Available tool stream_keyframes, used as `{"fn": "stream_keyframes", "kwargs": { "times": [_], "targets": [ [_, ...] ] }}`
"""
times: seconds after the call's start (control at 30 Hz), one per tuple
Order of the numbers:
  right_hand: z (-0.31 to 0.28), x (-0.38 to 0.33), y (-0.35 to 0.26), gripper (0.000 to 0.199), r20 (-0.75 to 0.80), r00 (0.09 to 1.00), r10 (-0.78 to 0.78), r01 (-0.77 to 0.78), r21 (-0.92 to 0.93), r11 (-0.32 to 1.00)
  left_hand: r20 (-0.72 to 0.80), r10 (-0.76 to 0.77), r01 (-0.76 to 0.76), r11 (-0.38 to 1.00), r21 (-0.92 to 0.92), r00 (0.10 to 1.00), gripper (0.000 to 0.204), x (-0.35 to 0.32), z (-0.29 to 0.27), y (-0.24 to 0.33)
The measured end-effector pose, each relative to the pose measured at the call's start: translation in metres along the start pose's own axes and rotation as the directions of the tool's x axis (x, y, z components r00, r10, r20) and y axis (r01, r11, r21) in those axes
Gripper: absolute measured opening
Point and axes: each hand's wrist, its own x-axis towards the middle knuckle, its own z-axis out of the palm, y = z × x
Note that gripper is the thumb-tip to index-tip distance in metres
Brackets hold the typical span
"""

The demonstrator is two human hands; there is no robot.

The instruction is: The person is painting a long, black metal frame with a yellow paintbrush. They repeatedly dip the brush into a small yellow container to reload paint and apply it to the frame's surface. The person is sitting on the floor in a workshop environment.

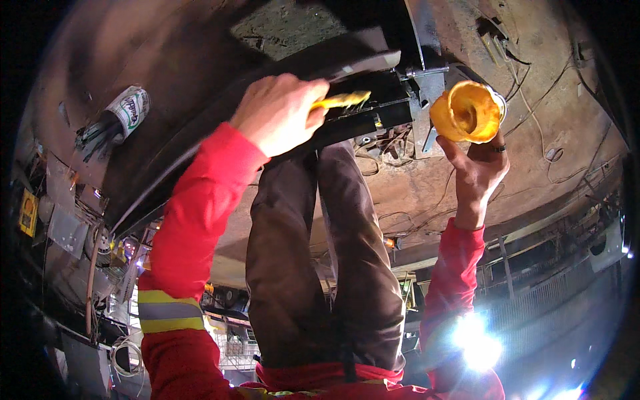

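Note:
My left hand (283, 110) is closed around a small yellow brush (341, 100), which looks like a paintbrush. Its tip is over a black metal beam (373, 120); whether it touches the surface I cannot tell. On the right, my right hand (477, 167) grips an orange-yellow cup (467, 113) from below and behind. The cup's open mouth shows a coated inside, with a rounded shape deep within. A dark ring is on one finger. Close to the cup, a bolt-like metal rod (427, 71) crosses a grey bracket (432, 100).
A white printed can (130, 110) with dark thin rods lies at the left. Cables (533, 127) trail over the rusty brown plate (527, 180). Tangled wires and scraps (400, 143) lie under the beam. A bright lamp (477, 343) glares at lower right. A yellow device (28, 213) stands far left.

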Motion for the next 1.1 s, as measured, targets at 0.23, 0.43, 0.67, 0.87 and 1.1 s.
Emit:
{"fn": "stream_keyframes", "kwargs": {
  "times": [0.23, 0.43, 0.67, 0.87, 1.1],
  "targets": [
    [-0.005, 0.005, -0.005, 0.063, -0.001, 1.000, -0.008, 0.008, -0.021, 1.000, 0.104, 0.017, -0.011, 0.998, -0.061, 0.994, 0.019, 0.046, 0.040, 0.022],
    [-0.007, 0.005, -0.003, 0.064, -0.033, 0.999, -0.022, 0.022, 0.003, 1.000, 0.096, -0.020, 0.033, 0.990, -0.141, 0.995, 0.019, 0.067, 0.018, 0.023],
    [-0.020, 0.001, -0.003, 0.065, -0.069, 0.997, -0.018, 0.020, 0.027, 0.999, 0.388, 0.142, -0.193, 0.976, 0.096, 0.911, 0.024, 0.118, -0.033, 0.056],
    [-0.023, -0.004, 0.002, 0.064, -0.064, 0.998, -0.007, 0.008, 0.013, 1.000, 0.295, 0.201, -0.202, 0.979, -0.027, 0.934, 0.023, 0.099, -0.012, 0.031],
    [-0.017, -0.005, 0.001, 0.062, -0.004, 0.999, -0.045, 0.045, 0.003, 0.999, 0.078, 0.093, -0.064, 0.948, -0.312, 0.993, 0.011, -0.008, -0.021, -0.024]
  ]
}}
